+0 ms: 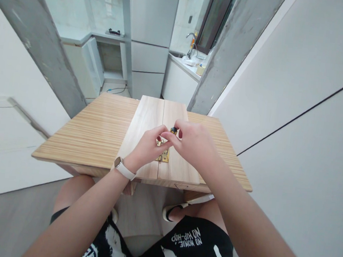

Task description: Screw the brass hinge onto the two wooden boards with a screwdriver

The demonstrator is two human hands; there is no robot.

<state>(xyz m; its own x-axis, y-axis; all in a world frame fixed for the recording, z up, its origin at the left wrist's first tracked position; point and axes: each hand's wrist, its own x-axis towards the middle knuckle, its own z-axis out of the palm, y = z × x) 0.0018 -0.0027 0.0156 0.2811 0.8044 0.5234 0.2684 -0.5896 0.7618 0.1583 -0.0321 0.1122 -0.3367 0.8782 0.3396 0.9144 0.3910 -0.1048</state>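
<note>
Two pale wooden boards, a left one [147,113] and a right one [182,168], lie side by side with a narrow seam between them. A brass-coloured hinge [164,157] rests across the seam near their front end, partly covered by my fingers. My right hand [193,141] is closed around a short screwdriver [174,130] with a black and yellow handle; its shaft is hidden. Just above the hinge, my left hand [149,144] has its thumb and fingers pinched near the right fingertips. What sits between those left fingers is too small to name.
Under the boards stands a wood-grain table [91,136], with my legs below its front edge. White panels [307,118] rise close on the right and left. Beyond are a grey fridge [151,24], a counter with a faucet [191,40], and an open low cabinet [110,56].
</note>
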